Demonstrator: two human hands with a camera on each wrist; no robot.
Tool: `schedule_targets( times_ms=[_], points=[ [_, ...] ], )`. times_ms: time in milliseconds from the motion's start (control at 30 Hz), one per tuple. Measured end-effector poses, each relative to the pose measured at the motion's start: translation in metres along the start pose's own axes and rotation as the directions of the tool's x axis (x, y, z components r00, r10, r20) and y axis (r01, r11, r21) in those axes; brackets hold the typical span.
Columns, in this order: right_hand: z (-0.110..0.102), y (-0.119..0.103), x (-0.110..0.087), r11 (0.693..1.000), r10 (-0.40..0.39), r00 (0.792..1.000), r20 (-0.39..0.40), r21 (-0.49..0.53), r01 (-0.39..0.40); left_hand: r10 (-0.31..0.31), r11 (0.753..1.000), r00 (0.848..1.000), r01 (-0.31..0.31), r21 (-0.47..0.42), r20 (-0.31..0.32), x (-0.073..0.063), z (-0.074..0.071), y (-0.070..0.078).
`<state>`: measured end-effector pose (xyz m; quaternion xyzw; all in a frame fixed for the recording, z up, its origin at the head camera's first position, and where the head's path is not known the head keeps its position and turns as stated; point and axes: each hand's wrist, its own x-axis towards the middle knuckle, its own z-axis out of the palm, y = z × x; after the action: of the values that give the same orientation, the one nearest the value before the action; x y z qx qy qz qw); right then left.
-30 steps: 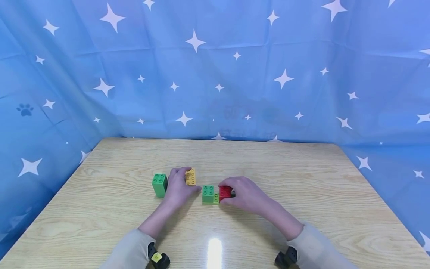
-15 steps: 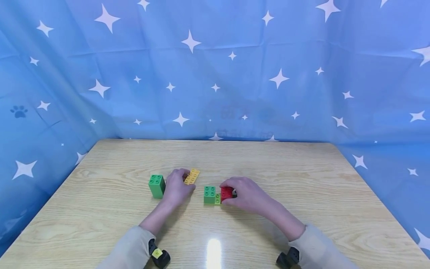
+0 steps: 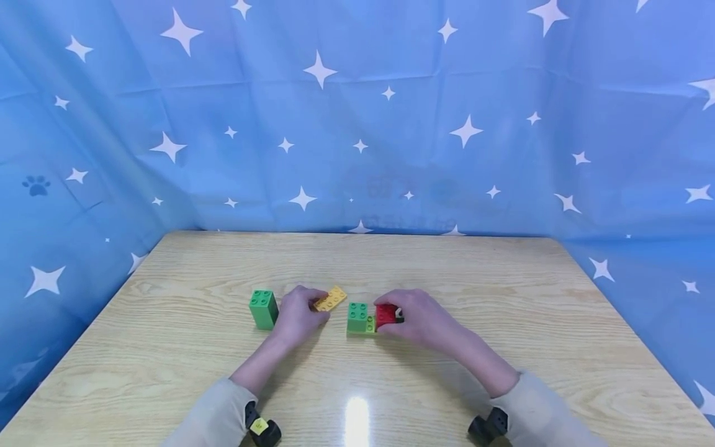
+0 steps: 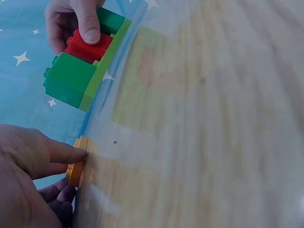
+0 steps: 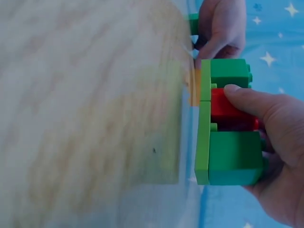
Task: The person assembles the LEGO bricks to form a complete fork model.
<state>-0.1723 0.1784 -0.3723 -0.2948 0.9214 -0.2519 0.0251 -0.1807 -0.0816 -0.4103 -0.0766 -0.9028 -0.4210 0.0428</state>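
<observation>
1. Stretching up from the bottom of the head view, two pale sleeves [image 3: 206, 416] with black wrist devices [image 3: 265, 433] flank a bright glare on the wooden table [image 3: 558, 323]; its side edges slant out towards the lower corners.
2. Right of centre, the right hand [image 3: 416, 313] has thumb and fingers clamped on a red brick [image 3: 385, 315] on a light green base [image 5: 202, 142], with green bricks [image 5: 235, 156] at both ends. The wrist views show the base apart from its reflection. Wide wood stretches away to the right of this hand.
3. Left of centre, a tall green block [image 3: 263, 309] stands upright just beside the left hand.
4. That left hand [image 3: 300, 316] pinches a yellow plate [image 3: 333, 298], slanted towards the upper right; a narrow strip of wood separates it from the bricks.
5. Behind, the table's far edge crosses mid-frame below a blue starry curtain [image 3: 357, 167].
6. Against half a second ago, the plate sits further right and flatter, the brick group slightly further right; the tall block hardly differs.
</observation>
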Motion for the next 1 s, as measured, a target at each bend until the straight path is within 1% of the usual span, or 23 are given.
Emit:
schedule_targets(
  times_ms=[200, 400, 533, 700, 800, 1000],
  points=[
    [-0.0054, 0.0051, 0.0009, 0.998, -0.07, 0.997, -0.044, -0.009, 0.069, 0.041, 0.998, 0.998, -0.038, -0.05, 0.049, -0.004, -0.0021, 0.0015],
    [-0.0084, 0.0072, 0.0026, 0.993, -0.097, 0.993, -0.06, 0.062, 0.101, 0.064, 0.992, 0.992, -0.052, -0.114, 0.111, -0.005, -0.0028, -0.0013],
    [-0.0097, 0.0078, 0.0034, 0.987, -0.128, 0.989, -0.072, 0.085, 0.134, 0.087, 0.992, 0.983, -0.07, -0.109, 0.161, -0.0049, -0.0039, -0.0038],
    [-0.0098, 0.0089, 0.004, 0.981, -0.171, 0.98, -0.097, 0.08, 0.179, 0.137, 0.989, 0.962, -0.118, -0.092, 0.234, -0.0046, -0.0054, -0.0048],
    [-0.01, 0.0084, 0.0045, 0.978, -0.182, 0.978, -0.104, 0.083, 0.191, 0.16, 0.986, 0.953, -0.143, -0.086, 0.256, -0.0036, -0.0048, -0.0051],
    [-0.0104, 0.0069, 0.005, 0.973, -0.203, 0.974, -0.104, 0.089, 0.212, 0.156, 0.987, 0.952, -0.141, -0.076, 0.264, -0.0013, -0.0016, -0.0046]
  ],
)
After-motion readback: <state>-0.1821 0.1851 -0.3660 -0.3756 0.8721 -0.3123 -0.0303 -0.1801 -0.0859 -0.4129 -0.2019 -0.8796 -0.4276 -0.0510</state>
